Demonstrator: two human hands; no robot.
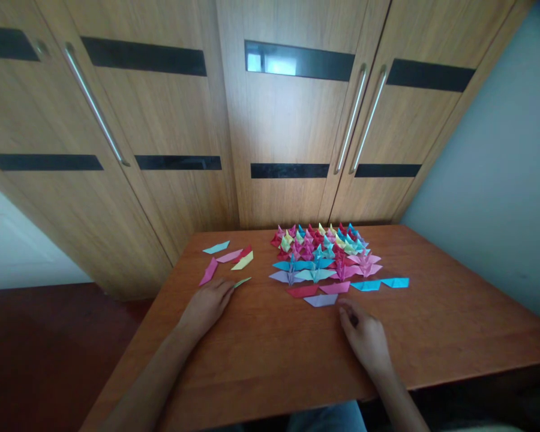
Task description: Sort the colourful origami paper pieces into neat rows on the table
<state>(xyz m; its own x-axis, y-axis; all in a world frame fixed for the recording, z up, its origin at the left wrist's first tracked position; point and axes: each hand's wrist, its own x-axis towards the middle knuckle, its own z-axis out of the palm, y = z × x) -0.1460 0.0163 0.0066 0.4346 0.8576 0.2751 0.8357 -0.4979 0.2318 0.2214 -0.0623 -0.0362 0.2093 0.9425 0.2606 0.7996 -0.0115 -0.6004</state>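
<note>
My left hand (209, 305) rests on the left part of the table, its fingers closed on one end of a thin green folded paper strip (242, 282). Around it lie a magenta strip (208, 272), a pink strip (229, 256), a yellow strip (243, 261), a red strip (242, 254) and a light blue strip (216, 247). On the right, the curled fingers of my right hand (364, 333) pinch at the right end of a lavender folded strip (320, 300). Just beyond it are a red strip (303, 291), a pink strip (335, 288) and blue strips (366, 285).
Rows of colourful folded paper cranes (315, 275) stand close together at the table's far side. The brown wooden table (261, 360) meets a wooden wardrobe (283, 132) with metal handles. A pale wall (490, 198) rises on the right.
</note>
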